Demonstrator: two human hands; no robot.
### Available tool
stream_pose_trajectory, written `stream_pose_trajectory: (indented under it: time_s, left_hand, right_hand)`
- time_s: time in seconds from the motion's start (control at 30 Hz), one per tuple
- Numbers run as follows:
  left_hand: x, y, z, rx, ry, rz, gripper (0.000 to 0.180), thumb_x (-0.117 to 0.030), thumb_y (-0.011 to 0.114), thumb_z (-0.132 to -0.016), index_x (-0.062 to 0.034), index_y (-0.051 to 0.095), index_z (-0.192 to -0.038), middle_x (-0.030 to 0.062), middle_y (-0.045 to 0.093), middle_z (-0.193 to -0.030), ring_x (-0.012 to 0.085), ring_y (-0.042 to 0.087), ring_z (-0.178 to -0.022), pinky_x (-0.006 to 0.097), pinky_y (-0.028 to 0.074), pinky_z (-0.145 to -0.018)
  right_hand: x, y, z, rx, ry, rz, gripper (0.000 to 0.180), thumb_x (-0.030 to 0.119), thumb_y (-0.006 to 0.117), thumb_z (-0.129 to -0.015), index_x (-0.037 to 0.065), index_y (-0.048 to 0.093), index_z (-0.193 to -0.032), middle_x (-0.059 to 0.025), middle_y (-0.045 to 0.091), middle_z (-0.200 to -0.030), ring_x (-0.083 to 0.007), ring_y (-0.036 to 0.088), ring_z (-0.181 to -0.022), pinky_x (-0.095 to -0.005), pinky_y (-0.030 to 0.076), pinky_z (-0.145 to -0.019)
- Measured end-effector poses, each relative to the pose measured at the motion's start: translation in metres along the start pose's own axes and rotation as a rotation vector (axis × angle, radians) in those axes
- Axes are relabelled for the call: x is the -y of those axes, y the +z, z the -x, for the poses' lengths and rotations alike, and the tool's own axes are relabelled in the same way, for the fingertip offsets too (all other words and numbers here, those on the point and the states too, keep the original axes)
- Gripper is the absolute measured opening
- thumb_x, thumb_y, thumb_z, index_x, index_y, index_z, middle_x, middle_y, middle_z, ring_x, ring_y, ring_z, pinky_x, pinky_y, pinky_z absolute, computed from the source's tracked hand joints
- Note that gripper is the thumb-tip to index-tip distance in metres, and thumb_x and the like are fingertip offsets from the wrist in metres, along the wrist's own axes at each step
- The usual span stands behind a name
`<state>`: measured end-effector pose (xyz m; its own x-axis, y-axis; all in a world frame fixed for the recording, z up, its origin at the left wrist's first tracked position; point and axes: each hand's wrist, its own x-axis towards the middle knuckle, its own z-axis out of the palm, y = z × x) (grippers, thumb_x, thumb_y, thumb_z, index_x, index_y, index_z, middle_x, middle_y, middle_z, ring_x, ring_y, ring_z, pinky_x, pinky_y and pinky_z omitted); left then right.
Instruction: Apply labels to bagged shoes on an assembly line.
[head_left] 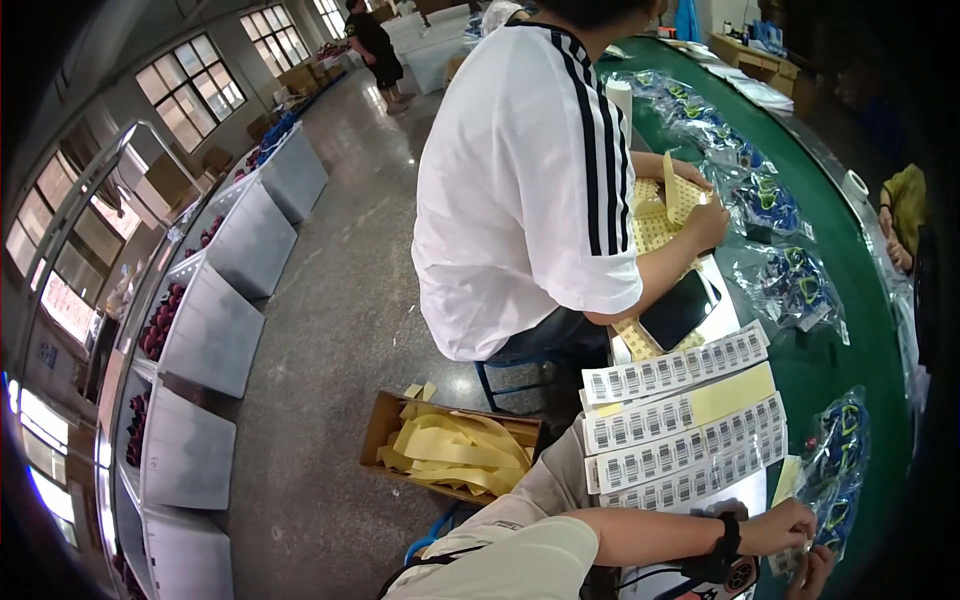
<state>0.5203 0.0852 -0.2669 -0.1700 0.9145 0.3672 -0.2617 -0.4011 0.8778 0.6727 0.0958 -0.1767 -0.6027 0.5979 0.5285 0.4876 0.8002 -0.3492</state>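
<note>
My left hand, with a black band on its wrist, reaches across from the lower edge with its fingers pinched together. Just below it, my right hand shows only in part, its fingers bent toward the left fingertips. A small pale thing seems to sit between them, too small to name. Both hands touch or hover over a clear plastic bag with a blue item inside. Beside my left hand lies a yellow strip. Several sheets of barcode labels overlap to the left of it.
A person in a white shirt sits ahead, handling yellow label sheets. A black phone lies near that person. More bagged blue items line the green table. A cardboard box of yellow strips and white bins stand left.
</note>
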Motion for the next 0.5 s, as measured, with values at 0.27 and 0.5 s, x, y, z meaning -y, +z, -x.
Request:
stream_pose_trajectory:
  time_s: [0.27,0.5]
  left_hand:
    - [0.002,-0.004,0.002,0.058,-0.053,-0.046,0.011,-0.003,0.058,-0.080,0.0034,0.059,-0.088,0.0103,0.062,-0.077,0.0167,0.059,-0.073,0.030,0.047,-0.069]
    - [0.018,-0.001,0.004,0.114,-0.136,-0.039,0.017,-0.003,0.060,-0.082,0.0029,0.060,-0.098,0.0080,0.060,-0.077,0.0143,0.058,-0.076,0.029,0.047,-0.070]
  right_hand:
    - [-0.009,0.002,0.006,0.033,0.136,-0.215,0.008,-0.002,0.064,-0.086,-0.004,0.066,-0.093,-0.0147,0.065,-0.098,-0.0263,0.061,-0.088,-0.0350,0.050,-0.075]
    - [-0.014,0.005,0.019,-0.030,0.035,0.038,0.009,-0.001,0.065,-0.085,-0.001,0.067,-0.093,-0.0156,0.065,-0.101,-0.0297,0.063,-0.092,-0.0375,0.051,-0.078]
